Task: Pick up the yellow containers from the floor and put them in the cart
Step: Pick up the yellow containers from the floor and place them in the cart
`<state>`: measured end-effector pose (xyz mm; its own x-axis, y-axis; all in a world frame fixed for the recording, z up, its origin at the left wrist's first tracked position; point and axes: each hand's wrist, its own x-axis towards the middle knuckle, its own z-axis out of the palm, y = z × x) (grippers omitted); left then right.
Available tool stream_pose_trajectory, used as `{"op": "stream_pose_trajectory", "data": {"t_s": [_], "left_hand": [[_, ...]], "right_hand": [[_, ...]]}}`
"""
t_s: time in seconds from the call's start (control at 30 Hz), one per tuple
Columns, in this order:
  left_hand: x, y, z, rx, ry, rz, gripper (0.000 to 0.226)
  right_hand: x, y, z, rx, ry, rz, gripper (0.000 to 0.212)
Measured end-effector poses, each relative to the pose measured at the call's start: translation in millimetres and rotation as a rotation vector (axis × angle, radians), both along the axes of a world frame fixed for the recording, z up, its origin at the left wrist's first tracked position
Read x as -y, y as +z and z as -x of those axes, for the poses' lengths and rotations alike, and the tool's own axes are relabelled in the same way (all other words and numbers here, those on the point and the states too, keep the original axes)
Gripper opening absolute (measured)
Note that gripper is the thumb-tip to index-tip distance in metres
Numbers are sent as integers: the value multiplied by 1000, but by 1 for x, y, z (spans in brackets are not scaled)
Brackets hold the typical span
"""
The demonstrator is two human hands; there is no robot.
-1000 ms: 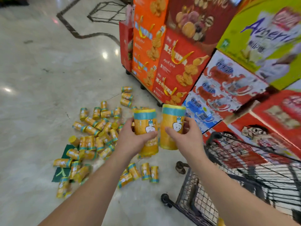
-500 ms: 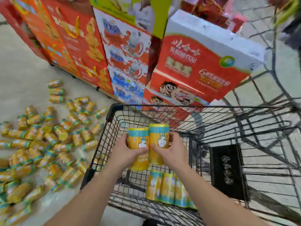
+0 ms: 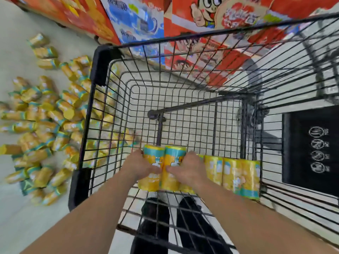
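The left hand (image 3: pixel 141 167) is gripping the left container (image 3: pixel 153 156) with its fingers curled round it, and the right hand (image 3: pixel 187 169) is gripping the right container (image 3: pixel 174 158) the same way. The two containers are standing upright and touching side by side between the hands, inside the cart (image 3: pixel 102 65), close to its near edge. Just right of the right hand, a row (image 3: pixel 234 173) of like containers is standing along that near edge, reaching toward the near right corner. Outside the cart's left edge, a pile (image 3: pixel 45 114) of containers is lying scattered on the floor (image 3: pixel 14 226). Printed boxes (image 3: pixel 139 21) are standing beyond the far edge.
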<state>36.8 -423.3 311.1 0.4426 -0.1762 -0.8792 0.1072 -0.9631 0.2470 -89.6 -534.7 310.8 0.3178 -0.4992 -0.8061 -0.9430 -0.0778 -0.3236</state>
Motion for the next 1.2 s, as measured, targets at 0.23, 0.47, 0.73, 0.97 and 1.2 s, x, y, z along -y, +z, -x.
{"op": "stream_pose_trajectory", "data": {"t_s": [0.23, 0.47, 0.73, 0.97, 1.2], "left_hand": [[2, -28, 2, 7, -148, -57, 73], [0, -35, 2, -20, -98, -45, 71], [10, 31, -13, 250, -170, 177, 87], [-10, 167, -62, 625, -140, 473, 80], [-125, 253, -149, 879, -9, 526, 74]], "right_hand": [[-11, -19, -4, -141, 146, 59, 56], [-6, -24, -2, -230, 242, 94, 59], [8, 38, -22, 8, 316, 334, 59], [4, 175, -90, 501, 349, 565, 49], [-81, 271, -191, 750, 515, 631, 49]]}}
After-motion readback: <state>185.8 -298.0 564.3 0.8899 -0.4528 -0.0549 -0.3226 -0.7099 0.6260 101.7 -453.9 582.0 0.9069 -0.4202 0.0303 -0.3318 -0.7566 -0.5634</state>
